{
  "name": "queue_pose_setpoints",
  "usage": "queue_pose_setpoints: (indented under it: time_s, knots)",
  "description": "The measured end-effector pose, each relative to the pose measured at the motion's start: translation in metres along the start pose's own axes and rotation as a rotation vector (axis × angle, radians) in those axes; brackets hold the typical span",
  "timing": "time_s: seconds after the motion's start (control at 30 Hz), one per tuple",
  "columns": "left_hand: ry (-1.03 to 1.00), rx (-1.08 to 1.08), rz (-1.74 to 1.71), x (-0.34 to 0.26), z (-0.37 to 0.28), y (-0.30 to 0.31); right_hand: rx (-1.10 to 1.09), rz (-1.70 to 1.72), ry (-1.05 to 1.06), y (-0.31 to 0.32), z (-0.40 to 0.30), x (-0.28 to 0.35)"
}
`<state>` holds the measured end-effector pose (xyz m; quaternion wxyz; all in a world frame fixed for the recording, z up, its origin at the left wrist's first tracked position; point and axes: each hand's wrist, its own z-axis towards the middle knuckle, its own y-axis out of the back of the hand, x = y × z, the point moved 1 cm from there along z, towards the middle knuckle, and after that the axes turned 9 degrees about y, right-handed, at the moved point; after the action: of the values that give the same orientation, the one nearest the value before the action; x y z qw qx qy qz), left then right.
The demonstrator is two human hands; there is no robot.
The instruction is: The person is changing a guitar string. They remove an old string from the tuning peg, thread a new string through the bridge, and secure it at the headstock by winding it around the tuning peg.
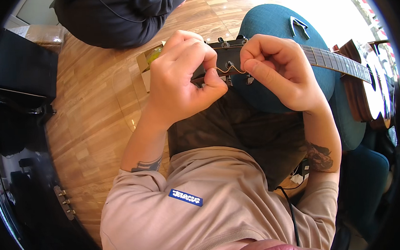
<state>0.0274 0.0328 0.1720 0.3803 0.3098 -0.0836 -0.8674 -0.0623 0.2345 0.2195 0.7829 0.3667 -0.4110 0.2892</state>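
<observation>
A bent, gold-coloured guitar string (230, 69) spans the gap between my two hands. One part is pinched between thumb and forefinger of my left hand (185, 76). On the other side, my right hand (280, 71) grips it with curled fingers and thumb. Just behind the string lies the dark headstock (221, 57) of an acoustic guitar, its tuning posts and pegs partly covered by my hands. The fretted neck (335, 62) runs right to the guitar body (363, 92). The headstock's left end is hidden by my left hand.
A teal round stool (265, 18) beneath the neck bears a capo (299, 27). An open cardboard box (143, 62) stands on the wooden floor (94, 106). A person in dark clothing (113, 21) is ahead. A black piano (23, 188) and another headstock (64, 202) are left.
</observation>
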Motion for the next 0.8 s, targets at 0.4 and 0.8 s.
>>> queue_pose_setpoints:
  time_s: [0.4, 0.8]
  knots:
    - [-0.076, -0.133, 0.11, 0.005, 0.005, -0.02, 0.018, -0.629, 0.346, -0.006, 0.011, -0.006]
    - [0.492, 0.168, -0.602, 0.0, 0.003, -0.005, -0.088, -0.989, 0.923, 0.001, 0.007, -0.011]
